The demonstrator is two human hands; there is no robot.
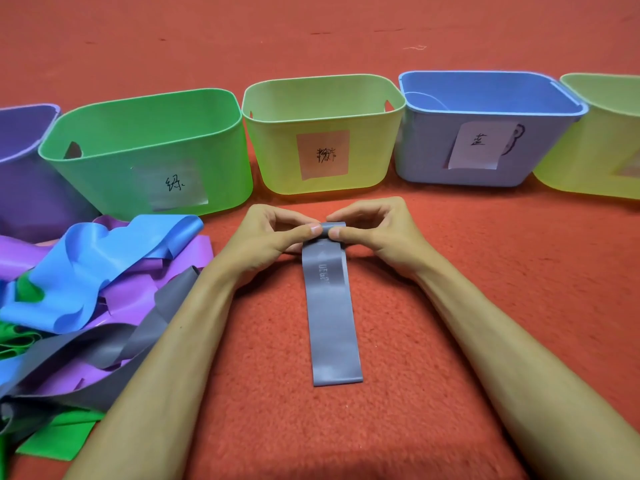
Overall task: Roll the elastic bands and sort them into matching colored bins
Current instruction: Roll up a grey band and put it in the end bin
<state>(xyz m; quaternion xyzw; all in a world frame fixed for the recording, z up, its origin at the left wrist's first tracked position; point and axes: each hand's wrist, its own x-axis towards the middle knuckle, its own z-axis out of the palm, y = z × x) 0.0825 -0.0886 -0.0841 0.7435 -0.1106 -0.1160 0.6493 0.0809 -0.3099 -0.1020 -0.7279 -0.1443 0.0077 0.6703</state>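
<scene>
both hands [327, 233] pinch the grey band's [330, 310] rolled far end.

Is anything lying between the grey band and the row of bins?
Nothing visible. The left hand and right hand pinch the grey band at its far end; only bare red carpet lies between it and the yellow-green bin behind.

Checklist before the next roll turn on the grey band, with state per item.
1. Left hand and right hand both pinch the far end of the grey band: ok.
2. Roll started at that end: ok.
3. Rest of band flat on the red floor, untwisted: ok.
4. Band apart from the pile of bands: ok.
5. Grey bin to receive it: cannot tell; purple bin, green bin, middle yellow bin, blue bin, right yellow bin show, none grey.
</scene>
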